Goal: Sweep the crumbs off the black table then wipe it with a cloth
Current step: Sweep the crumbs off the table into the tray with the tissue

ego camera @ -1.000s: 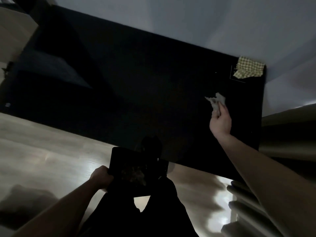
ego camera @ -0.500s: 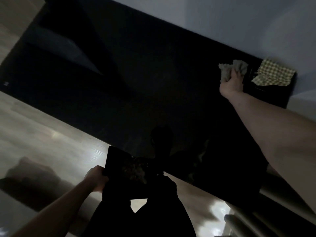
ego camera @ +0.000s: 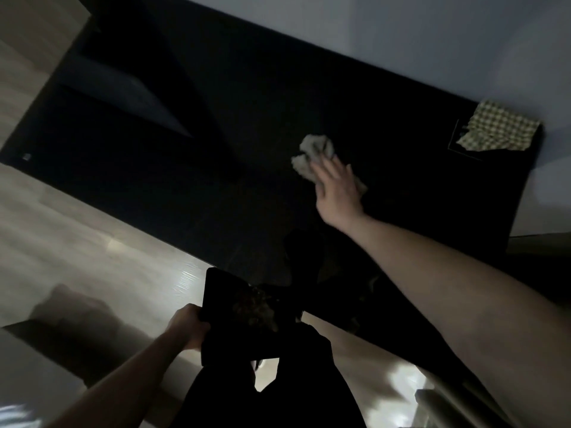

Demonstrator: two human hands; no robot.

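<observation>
The black table (ego camera: 216,168) fills the middle of the dim view. My right hand (ego camera: 335,186) lies flat with straight fingers on a crumpled pale cloth (ego camera: 312,151), pressing it on the table top right of centre. Below the table's near edge my left hand (ego camera: 188,325) grips the left side of a flat black tray (ego camera: 222,304). A small heap of brownish crumbs (ego camera: 255,307) lies on that tray.
A green checked cloth (ego camera: 497,131) lies at the table's far right corner by the pale wall (ego camera: 401,32). Light wooden floor (ego camera: 77,236) runs along the left and near side. My dark-clothed legs (ego camera: 272,381) are at the bottom centre.
My right hand has swept the pale cloth from beside the checked cloth at the far right corner leftward and nearer, toward the table's middle. The left hand keeps the tray in place.
</observation>
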